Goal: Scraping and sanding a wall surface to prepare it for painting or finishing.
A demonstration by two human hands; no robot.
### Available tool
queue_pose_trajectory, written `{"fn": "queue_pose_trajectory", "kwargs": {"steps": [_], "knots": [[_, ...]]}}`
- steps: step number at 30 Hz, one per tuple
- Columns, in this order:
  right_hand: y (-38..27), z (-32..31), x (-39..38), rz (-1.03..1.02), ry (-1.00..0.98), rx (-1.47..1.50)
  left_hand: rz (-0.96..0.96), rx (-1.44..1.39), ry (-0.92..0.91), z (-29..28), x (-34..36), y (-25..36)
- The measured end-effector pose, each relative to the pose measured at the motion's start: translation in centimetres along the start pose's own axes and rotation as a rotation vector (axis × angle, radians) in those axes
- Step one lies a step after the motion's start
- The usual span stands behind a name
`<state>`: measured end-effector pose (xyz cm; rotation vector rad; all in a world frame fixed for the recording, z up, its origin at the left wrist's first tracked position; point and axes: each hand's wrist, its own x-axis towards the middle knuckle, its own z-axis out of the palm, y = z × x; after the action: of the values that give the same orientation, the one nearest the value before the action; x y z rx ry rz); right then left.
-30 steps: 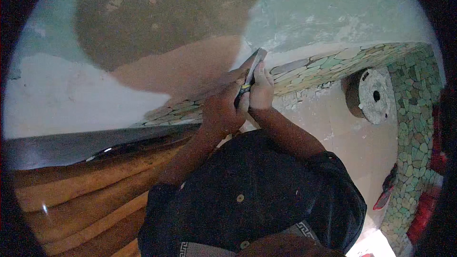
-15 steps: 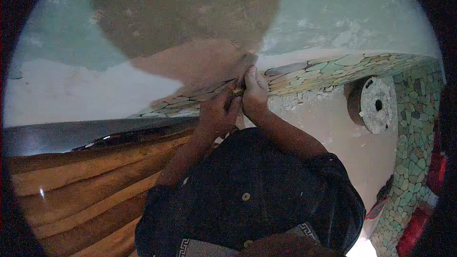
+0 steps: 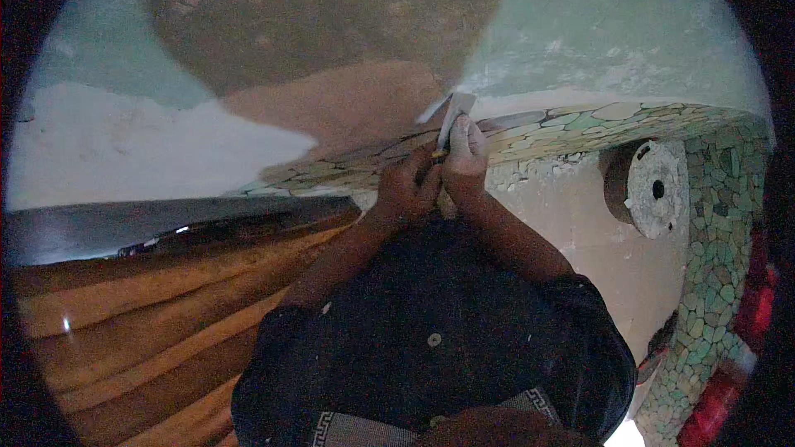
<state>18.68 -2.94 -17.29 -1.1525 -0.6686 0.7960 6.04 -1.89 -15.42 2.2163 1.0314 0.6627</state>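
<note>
A putty knife [image 3: 460, 103] with a flat metal blade is held between my two hands, its blade tip against the wall [image 3: 571, 41] just above the stone-patterned band. My left hand [image 3: 407, 186] is closed low on the tool, by the yellowish part where blade meets handle; most of the handle is hidden. Beside it, my right hand [image 3: 466, 161] grips the tool as well, with pale, dusty fingers pressed along the blade. Green paint covers the wall's upper part, with a white strip lower down, and a broad shadow falls over its middle.
A round drum [image 3: 662, 186] with a white-spattered face and centre hole stands on the right, near a stone-patterned border [image 3: 716, 281]. Brown folded cloth [image 3: 166, 323] lies at left below a dark, glossy surface [image 3: 190, 223]. Red objects [image 3: 725, 389] sit at the far right.
Both hands and the putty knife have moved a little to the right along the wall. More of the blade shows now, and the shadow has shifted slightly.
</note>
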Motion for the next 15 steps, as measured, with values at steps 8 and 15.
{"fn": "queue_pose_trajectory", "kwargs": {"steps": [8,15], "knots": [[0.9,-1.6,0.9,-0.167,0.032,-0.186,-0.078,-0.169,-0.088,2.7,0.9,-0.7],[0.9,-2.8,1.9,-0.163,0.144,-0.433,0.029,-0.497,-0.184,3.5,2.7,-1.5]]}}
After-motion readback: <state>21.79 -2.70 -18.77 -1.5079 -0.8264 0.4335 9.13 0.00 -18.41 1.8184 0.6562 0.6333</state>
